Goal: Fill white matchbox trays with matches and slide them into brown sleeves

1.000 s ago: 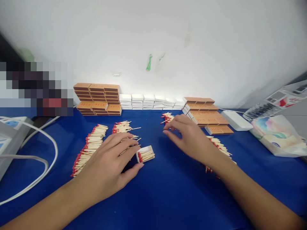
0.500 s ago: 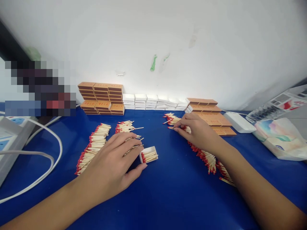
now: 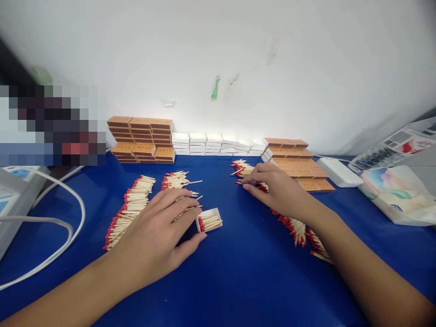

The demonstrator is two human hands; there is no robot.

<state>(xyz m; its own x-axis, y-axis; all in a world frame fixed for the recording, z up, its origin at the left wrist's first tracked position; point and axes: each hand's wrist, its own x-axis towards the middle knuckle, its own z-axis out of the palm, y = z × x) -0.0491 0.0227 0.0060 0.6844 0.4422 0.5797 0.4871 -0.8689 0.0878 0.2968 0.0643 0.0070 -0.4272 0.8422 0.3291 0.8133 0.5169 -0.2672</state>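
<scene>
Near the left edge of the blue tabletop [image 3: 218, 286] sat a white plug strip [image 3: 12, 204], with a white cord [image 3: 82, 213] curling beside it. At the left end of the back edge, by the wall [image 3: 143, 54], stood a pile of orange boxes [image 3: 139, 136] with dark brown sides. In front of them lay a long row of matches [image 3: 132, 204], red heads to the left. A smaller bunch of matches [image 3: 174, 180] lay just right of the row.

The left hand [image 3: 166, 220] gripped a little white tray [image 3: 213, 213] by its left end, finger on one side and thumb on the other. The tray sat on the middle of the tabletop, with some matches [image 3: 209, 222] lying in it. Behind, along the back edge, were stacks of white trays [image 3: 214, 144].

Next came a heap of matches [image 3: 241, 168]. The right hand [image 3: 272, 181] was just in front of it, finger and thumb close together. One match [image 3: 239, 182] stuck out by the tips, but you could not tell if they pinched it. More matches [image 3: 295, 229] lay under the right arm. Behind it were more orange boxes [image 3: 296, 164], and toward the right edge sat a white block [image 3: 339, 171] and a soft, colourful pack [image 3: 395, 193].
</scene>
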